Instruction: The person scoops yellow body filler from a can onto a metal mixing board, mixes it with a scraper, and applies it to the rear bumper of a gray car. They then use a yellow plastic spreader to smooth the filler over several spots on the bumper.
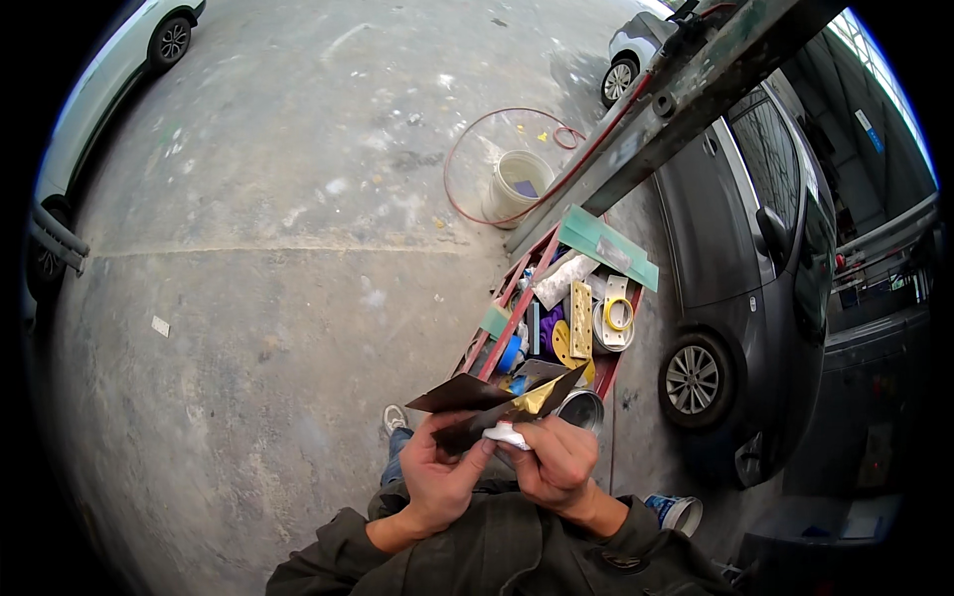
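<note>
Both hands are up in front of my chest, working one dark sheet of sandpaper (497, 402) around a small white block (507, 434). My left hand (437, 472) pinches the sheet's lower edge, thumb on top and fingers curled under, and my right hand (556, 462) is closed around the block and the paper's other side. The sheet sticks out upward in stiff pointed flaps, with a yellowish backing showing at one fold.

To do this well, I think the paper should be pulled snug over the block's flat face before I crease it, so no slack bubble stays underneath. Thumbs should press the fold line right at the block's edge, one side at a time, while the other hand keeps tension. Loose corners ought to be tucked where my grip will trap them. Whether the block is foam or something harder I cannot tell.

Just beyond my hands stands a red cart (517, 313) holding yellow perforated boards, tape rolls and a metal can (581, 407). A white bucket (517, 184) sits farther off on the concrete floor (258, 248), inside a loop of red hose, and a dark car (745, 258) is parked to my right.
</note>
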The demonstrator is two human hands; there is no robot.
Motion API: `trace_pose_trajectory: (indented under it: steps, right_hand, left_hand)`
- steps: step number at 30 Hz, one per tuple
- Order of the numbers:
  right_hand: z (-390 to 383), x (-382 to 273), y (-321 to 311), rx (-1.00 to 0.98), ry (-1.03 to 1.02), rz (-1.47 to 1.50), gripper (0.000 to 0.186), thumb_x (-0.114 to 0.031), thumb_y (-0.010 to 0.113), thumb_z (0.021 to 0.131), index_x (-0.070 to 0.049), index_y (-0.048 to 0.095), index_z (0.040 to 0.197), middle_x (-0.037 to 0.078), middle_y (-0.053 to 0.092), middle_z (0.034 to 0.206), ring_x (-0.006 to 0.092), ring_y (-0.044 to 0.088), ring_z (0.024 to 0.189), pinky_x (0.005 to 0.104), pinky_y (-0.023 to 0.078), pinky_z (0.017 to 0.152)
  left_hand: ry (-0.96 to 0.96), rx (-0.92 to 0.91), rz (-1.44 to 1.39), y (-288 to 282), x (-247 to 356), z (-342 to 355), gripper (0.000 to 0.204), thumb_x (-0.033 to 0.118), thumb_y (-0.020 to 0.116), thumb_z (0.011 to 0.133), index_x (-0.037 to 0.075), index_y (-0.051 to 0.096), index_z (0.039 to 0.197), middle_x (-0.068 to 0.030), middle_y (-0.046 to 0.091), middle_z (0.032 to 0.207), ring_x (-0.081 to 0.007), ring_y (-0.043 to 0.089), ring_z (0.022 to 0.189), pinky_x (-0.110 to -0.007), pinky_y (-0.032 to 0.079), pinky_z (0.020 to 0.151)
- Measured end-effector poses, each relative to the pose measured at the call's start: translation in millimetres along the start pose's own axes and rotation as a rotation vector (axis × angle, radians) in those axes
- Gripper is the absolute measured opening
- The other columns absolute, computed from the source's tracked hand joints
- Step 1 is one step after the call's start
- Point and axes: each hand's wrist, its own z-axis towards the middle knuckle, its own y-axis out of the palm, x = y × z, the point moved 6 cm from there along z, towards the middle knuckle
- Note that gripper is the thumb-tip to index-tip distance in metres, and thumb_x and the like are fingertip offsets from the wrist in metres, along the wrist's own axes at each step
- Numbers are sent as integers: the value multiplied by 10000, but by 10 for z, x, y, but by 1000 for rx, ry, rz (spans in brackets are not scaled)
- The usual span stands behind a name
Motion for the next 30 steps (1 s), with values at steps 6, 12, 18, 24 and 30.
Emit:
trace_pose_trajectory:
  steps: [6,12,18,24,30]
  right_hand:
    - [-6,-6,8,2,-18,15,124,-32,726,709,-24,667,818,74,580,617,210,549,477,297,398,429]
    - [5,0,8,21,-42,13,118,-42,722,725,-25,667,828,74,578,615,208,552,478,293,401,430]
    - [21,54,33,5,14,86,92,-67,718,752,-30,674,824,79,585,618,211,558,481,295,409,442]
    - [24,136,55,-19,166,246,79,-101,715,785,-31,685,810,82,619,638,206,585,504,292,421,463]
    - [34,149,100,30,238,326,95,-77,738,748,-20,687,805,88,611,633,226,553,497,311,411,471]
  left_hand:
    - [30,-28,6,-12,-3,-9,347,-37,648,848,-53,495,1159,-133,605,1121,-164,596,1029,-279,488,891]
    - [19,-33,-26,-21,-2,-1,337,-42,644,848,-53,500,1153,-133,610,1112,-164,598,1025,-279,495,884]
    - [21,-9,-39,-51,-10,9,338,-32,660,840,-47,510,1142,-125,628,1070,-154,607,993,-275,492,870]
    - [37,46,-152,-62,-23,24,276,4,658,853,-41,542,1099,-110,645,1013,-136,609,934,-267,483,834]
    - [37,126,-192,-91,-64,39,216,17,636,874,-43,568,1070,-98,652,979,-124,601,876,-257,471,804]
